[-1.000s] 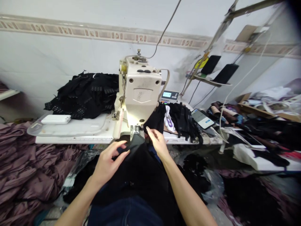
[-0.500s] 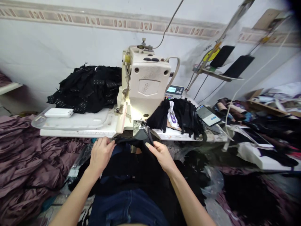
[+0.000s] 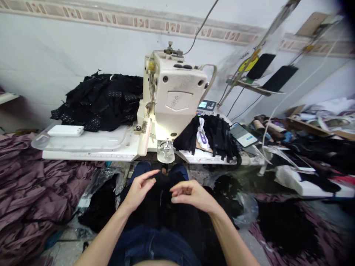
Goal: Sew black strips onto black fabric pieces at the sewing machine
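Both hands hover over my lap, below the sewing machine (image 3: 180, 96). My left hand (image 3: 140, 190) is open, with its fingers and thumb apart and nothing between them. Facing it, my right hand (image 3: 194, 194) is also open, its fingers slightly bent and the thumb apart. Beneath and between them, black fabric (image 3: 163, 207) lies across my lap; its outline blends into the dark clothing. The machine's lit needle area and metal arm end (image 3: 166, 153) show bare, with no cloth on them.
Black studded fabric pieces (image 3: 100, 99) are heaped left of the machine, behind a white box (image 3: 66, 130) on a clear plastic lid. At right lie black strips (image 3: 219, 135), purple-handled snips (image 3: 203, 138) and a phone (image 3: 244, 135). Mauve cloth (image 3: 50, 184) piles up at lower left.
Both hands have let go of the black fabric at the needle and come back toward my lap. The fabric has left the machine and is now down in my lap.
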Demonstrator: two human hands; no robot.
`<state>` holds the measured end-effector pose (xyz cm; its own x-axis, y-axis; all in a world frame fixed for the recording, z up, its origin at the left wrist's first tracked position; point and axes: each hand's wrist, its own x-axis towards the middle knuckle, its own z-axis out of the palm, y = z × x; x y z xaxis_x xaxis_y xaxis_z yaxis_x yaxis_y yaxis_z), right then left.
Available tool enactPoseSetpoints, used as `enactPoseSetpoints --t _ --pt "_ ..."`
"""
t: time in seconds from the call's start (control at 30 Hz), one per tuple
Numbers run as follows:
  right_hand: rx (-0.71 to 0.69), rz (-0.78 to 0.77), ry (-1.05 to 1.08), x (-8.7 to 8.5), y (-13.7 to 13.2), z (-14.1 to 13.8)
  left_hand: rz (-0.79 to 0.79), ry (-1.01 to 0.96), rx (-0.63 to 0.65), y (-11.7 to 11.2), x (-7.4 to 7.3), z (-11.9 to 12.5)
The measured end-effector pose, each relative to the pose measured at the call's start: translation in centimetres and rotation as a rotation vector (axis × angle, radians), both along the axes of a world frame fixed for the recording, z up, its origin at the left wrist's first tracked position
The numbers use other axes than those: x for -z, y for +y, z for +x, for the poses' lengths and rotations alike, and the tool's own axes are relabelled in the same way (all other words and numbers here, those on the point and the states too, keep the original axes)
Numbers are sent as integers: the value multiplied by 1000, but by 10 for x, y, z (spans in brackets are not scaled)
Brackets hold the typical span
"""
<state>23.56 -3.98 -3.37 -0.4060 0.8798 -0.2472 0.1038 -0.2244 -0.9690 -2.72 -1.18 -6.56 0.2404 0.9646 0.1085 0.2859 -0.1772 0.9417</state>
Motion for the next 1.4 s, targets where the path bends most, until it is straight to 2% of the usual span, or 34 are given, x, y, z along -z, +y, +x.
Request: enactPoseSetpoints --t 0.1,0.17,0.23,0.3,0.37,0.43,0.67,0.77,0.83,0.9,1.0,1.1,1.17,1.3,1.4 --pt "288 178 -28 7 7 6 -208 -169 99 -21 -1 14" --pt "387 304 -108 12 10 5 -173 -158 139 -29 -4 21" --pt "346 357 -169 16 11 2 -71 -84 182 -33 -8 26" --pt "231 343 -173 19 11 -3 21 -19 241 -35 -13 29" --pt "123 320 -144 19 10 -7 70 7 298 -36 -17 29" --pt "81 314 -107 16 9 -10 80 15 324 -36 -20 29" --pt "184 322 25 -3 10 -16 -63 -63 307 -34 -27 27" --pt "232 419 -45 -19 14 -19 -124 -115 276 -31 -42 26" --pt "290 502 -89 -32 19 -22 -98 -114 220 -28 -54 26" --pt "353 565 -101 -43 27 -25 35 -79 141 -23 -66 25" --pt "409 638 -117 -55 43 -30 383 73 59 -13 -80 23" --pt "443 712 -136 -56 62 -35 748 331 59 -1 -86 20" --pt "468 722 -99 -52 75 -37 931 510 84 6 -87 19" --pt "496 701 -38 -45 88 -38 1097 705 135 14 -85 18" --pt "472 813 -115 -48 85 -35 1126 718 115 16 -81 20"
